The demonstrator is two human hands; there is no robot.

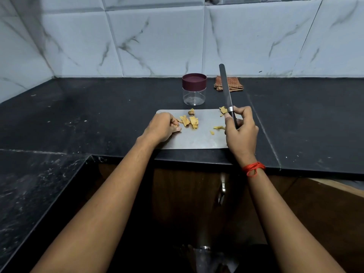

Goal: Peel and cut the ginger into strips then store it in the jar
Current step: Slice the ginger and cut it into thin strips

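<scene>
Black speckled stone counter [98,115] runs along 2 walls of pale marble-look tiles [157,40], meeting in a corner at far left, with dark wooden cabinet fronts [187,194] below its edge. Near that front edge lies a flat steel cutting board [197,138]. On the board's left half sit a few yellow ginger slices [189,121] close together. Smaller scraps [219,127] lie apart towards the right side and one more at the far right corner.

The left hand [161,127] rests on the board's left end, fingers curled in beside the slices. Whether they pinch the nearest piece cannot be told from this angle. The right hand [241,131], with a red thread [254,168] at the wrist, is wrapped round the black handle of a knife [226,91], its long blade raised and pointing away over the board's right end.

Just behind the board stands a clear jar [194,95] with its maroon lid [194,80] on. A folded checked cloth [235,84] lies to its right by the wall.
</scene>
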